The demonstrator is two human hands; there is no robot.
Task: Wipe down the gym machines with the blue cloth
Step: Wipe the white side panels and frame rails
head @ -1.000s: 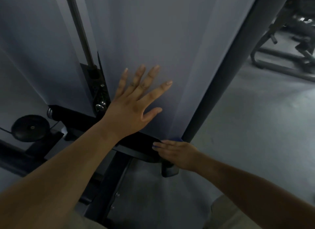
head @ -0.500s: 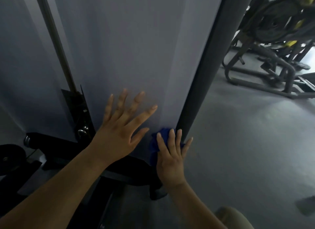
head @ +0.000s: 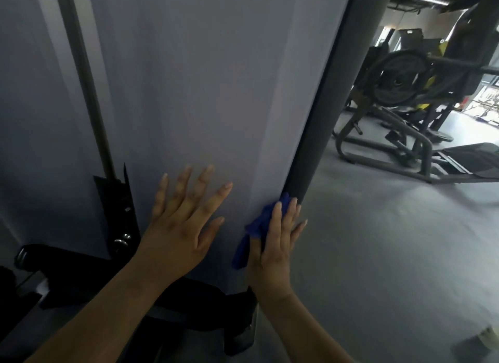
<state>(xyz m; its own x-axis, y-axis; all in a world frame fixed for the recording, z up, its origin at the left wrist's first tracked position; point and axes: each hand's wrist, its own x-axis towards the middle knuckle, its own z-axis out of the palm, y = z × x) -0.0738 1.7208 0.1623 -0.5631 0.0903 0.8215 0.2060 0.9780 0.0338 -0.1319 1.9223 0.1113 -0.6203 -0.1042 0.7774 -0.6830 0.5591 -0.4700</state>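
Your right hand point(head: 275, 243) presses the crumpled blue cloth point(head: 256, 229) flat-fingered against the right edge of the machine's tall pale grey panel point(head: 216, 98), beside its dark upright post point(head: 324, 106). The cloth's long axis runs up the panel, leaning right. Your left hand point(head: 181, 227) rests spread on the panel.

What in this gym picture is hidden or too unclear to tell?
Head view:
- blue cloth: mostly covered by the right hand.
- grey panel: top cut off by the upper edge.
- left hand: fingertips blurred; contact with the panel unsure.
- far machine: dim and distant; details unreadable.
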